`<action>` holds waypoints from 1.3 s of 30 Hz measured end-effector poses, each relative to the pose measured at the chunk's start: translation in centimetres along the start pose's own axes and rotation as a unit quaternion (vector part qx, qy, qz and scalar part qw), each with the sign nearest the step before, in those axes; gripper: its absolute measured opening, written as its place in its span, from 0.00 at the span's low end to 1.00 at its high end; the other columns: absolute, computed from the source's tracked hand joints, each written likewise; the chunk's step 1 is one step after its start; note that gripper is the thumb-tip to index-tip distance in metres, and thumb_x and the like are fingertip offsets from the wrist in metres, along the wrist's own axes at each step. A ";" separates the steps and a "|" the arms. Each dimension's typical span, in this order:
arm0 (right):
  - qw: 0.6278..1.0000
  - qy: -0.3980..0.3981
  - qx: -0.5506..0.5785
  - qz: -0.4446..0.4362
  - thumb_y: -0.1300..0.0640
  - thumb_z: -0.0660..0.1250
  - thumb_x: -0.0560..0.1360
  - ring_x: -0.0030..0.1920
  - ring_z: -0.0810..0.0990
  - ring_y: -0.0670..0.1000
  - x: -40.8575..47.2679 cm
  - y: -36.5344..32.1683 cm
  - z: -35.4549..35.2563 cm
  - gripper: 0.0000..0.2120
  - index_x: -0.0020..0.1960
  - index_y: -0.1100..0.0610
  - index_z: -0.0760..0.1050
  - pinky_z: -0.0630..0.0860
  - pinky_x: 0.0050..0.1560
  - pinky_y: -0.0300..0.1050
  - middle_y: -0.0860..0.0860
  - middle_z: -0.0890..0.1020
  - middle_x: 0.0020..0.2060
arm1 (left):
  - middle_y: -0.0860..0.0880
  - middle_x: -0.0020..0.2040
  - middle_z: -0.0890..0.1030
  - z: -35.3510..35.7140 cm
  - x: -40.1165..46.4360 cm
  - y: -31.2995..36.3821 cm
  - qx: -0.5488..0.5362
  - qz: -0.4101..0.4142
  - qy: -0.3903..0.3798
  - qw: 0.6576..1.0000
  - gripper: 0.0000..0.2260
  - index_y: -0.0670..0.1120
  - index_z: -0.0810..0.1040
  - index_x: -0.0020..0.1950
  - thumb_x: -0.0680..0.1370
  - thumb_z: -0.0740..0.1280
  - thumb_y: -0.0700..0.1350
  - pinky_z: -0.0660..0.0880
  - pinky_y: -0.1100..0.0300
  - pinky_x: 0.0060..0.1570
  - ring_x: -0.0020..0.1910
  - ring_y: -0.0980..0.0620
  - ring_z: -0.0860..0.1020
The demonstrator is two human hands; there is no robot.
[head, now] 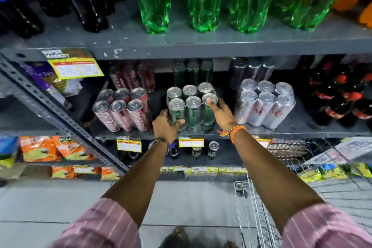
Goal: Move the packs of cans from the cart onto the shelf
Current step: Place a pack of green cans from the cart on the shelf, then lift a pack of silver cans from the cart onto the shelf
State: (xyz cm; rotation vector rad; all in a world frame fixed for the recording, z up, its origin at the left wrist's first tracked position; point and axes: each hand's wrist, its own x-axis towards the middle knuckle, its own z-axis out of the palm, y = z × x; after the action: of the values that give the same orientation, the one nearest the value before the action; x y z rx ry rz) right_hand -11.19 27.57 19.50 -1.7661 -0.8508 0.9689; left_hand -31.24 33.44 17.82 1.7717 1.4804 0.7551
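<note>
Seating green can pack [192,106] on middle shelf [302,129] between red pack [122,109] and silver pack [263,104] | left hand [165,125] and right hand [221,111] are wrapping its sides, fingers closed | risk: pack is sitting near front lip, may be tipping off on release or knocking neighbours.

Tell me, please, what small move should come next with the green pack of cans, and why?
Probably slide the green pack a little further back on the shelf. Both the left hand and the right hand grip its sides, it sits near the front edge, and a gap shows behind it before the green cans at the back.
</note>
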 end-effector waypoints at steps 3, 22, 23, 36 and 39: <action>1.000 0.000 -0.006 -0.015 0.42 0.61 0.81 0.65 0.70 0.48 -0.2 0.4 0.0 0.30 0.76 0.60 0.63 0.65 0.67 0.45 0.49 0.72 0.60 | 0.44 0.54 0.85 0.3 1.2 -1.5 -0.019 0.014 -0.038 0.999 0.30 0.42 0.76 0.59 0.65 0.76 0.59 0.81 0.47 0.51 0.53 0.44 0.84; 0.997 0.020 -0.071 -0.016 0.34 0.58 0.78 0.70 0.74 0.58 -1.6 0.8 0.6 0.37 0.75 0.60 0.63 0.69 0.70 0.50 0.57 0.77 0.70 | 0.41 0.52 0.86 -0.7 2.0 -1.6 0.059 0.048 -0.063 0.995 0.27 0.39 0.76 0.61 0.70 0.77 0.53 0.81 0.47 0.52 0.51 0.42 0.84; 0.997 0.021 -0.069 -0.015 0.33 0.58 0.78 0.71 0.74 0.58 -1.5 0.9 0.6 0.38 0.75 0.60 0.63 0.69 0.71 0.51 0.57 0.77 0.70 | 0.40 0.51 0.86 -0.6 2.0 -1.5 0.063 0.049 -0.059 0.995 0.27 0.38 0.76 0.61 0.70 0.77 0.54 0.81 0.48 0.50 0.50 0.41 0.84; 0.925 0.325 0.122 -0.154 0.53 0.63 0.82 0.46 0.80 0.50 -7.5 2.2 -7.3 0.10 0.55 0.57 0.79 0.78 0.50 0.48 0.54 0.82 0.46 | 0.47 0.58 0.80 1.4 -7.1 6.0 -0.076 0.148 0.135 0.977 0.17 0.42 0.77 0.62 0.73 0.67 0.36 0.70 0.70 0.61 0.57 0.52 0.77; 0.859 0.475 0.164 -0.102 0.57 0.65 0.80 0.44 0.79 0.45 -7.5 3.3 -11.4 0.09 0.54 0.62 0.79 0.77 0.51 0.43 0.56 0.82 0.47 | 0.48 0.59 0.80 5.4 -7.7 9.9 -0.102 0.224 0.035 0.969 0.17 0.44 0.77 0.64 0.75 0.67 0.40 0.74 0.57 0.64 0.59 0.50 0.78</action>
State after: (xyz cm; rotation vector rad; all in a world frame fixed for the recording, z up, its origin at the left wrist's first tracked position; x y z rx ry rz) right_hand -4.05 15.57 21.32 -1.5334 -0.1931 0.0164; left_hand -22.58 24.04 22.68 1.9542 1.0058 1.1622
